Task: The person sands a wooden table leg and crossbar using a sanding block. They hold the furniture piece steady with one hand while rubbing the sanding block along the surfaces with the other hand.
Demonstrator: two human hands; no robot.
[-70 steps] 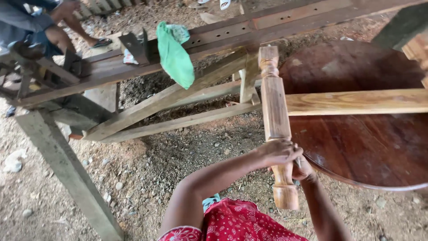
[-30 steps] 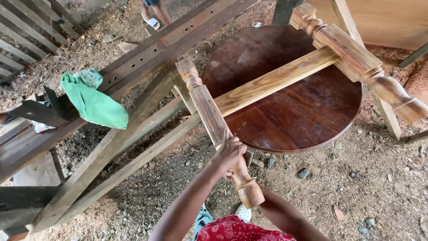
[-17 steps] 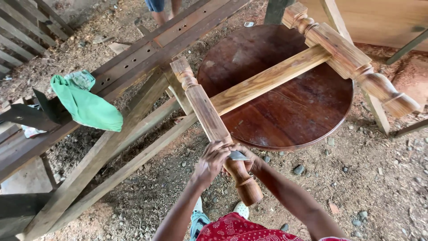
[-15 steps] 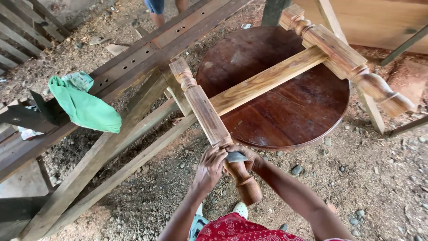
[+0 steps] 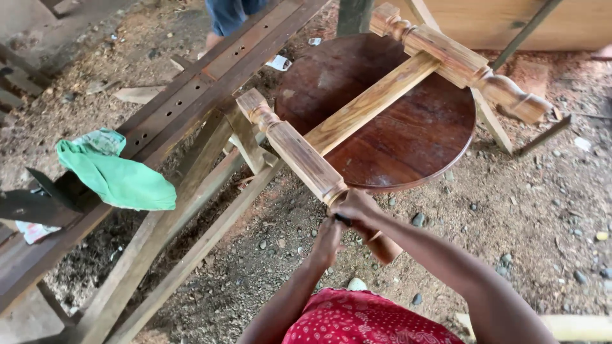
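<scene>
Step in hand: the turned lower part of the leg point(image 5: 299, 155) was judged to be under scraping, both hands being closed together on it just below its square section.
Right hand point(image 5: 354, 208): the fingers were curled fully over the top of the leg, wrapping it; a small dark tool point(image 5: 342, 220) showed just beneath them.
Left hand point(image 5: 328, 241): it was held below and just beside the right hand, fingers bent in toward the tool. Whether the tool was pinched by the left fingers, the right, or both could not be told.
Leg position: it ran up and to the left from the fingers. Its foot point(image 5: 386, 248) showed below the right wrist, close to the body.
Rail point(image 5: 373, 102): it was joined to the leg above the fingers and crossed to a second leg point(image 5: 459, 64), well apart on the far side.
Round top point(image 5: 408, 134): dark brown, it lay beyond the fingers beneath the rail, on the gravel.
Bench point(image 5: 191, 83): to the left of the fingers, well apart, with a green cloth point(image 5: 115, 175) draped over it.
Next move, as judged: a short, controlled stroke along the turning would be called for, the leg being steadied by the wrapping hand so that the edge follows the curve and does not dig in.
</scene>
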